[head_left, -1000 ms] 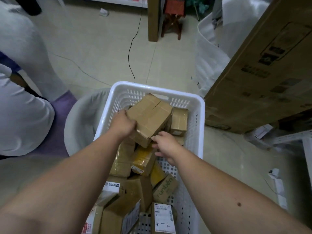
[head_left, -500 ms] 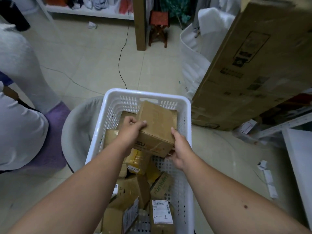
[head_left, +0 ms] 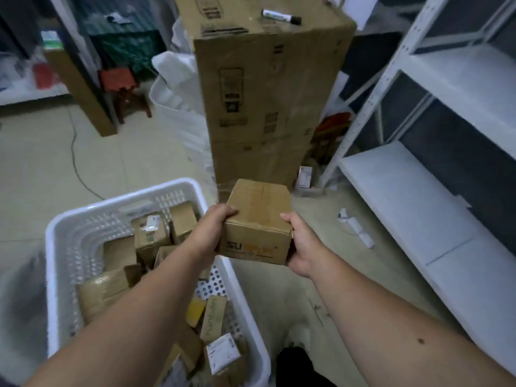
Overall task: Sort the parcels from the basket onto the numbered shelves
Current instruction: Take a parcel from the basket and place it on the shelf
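Holding a brown cardboard parcel [head_left: 258, 222] at the centre of the frame, the left hand [head_left: 208, 233] clasps its left side and the right hand [head_left: 300, 248] its right side, each grip closed on the box. The parcel is in the air, past the right rim of the white basket [head_left: 53, 275] at lower left, which contains many more small parcels. White metal shelves [head_left: 418, 208] stand along the right edge. A tall cardboard box [head_left: 265, 88] rises at upper centre, a marker pen [head_left: 280, 16] lying on top.
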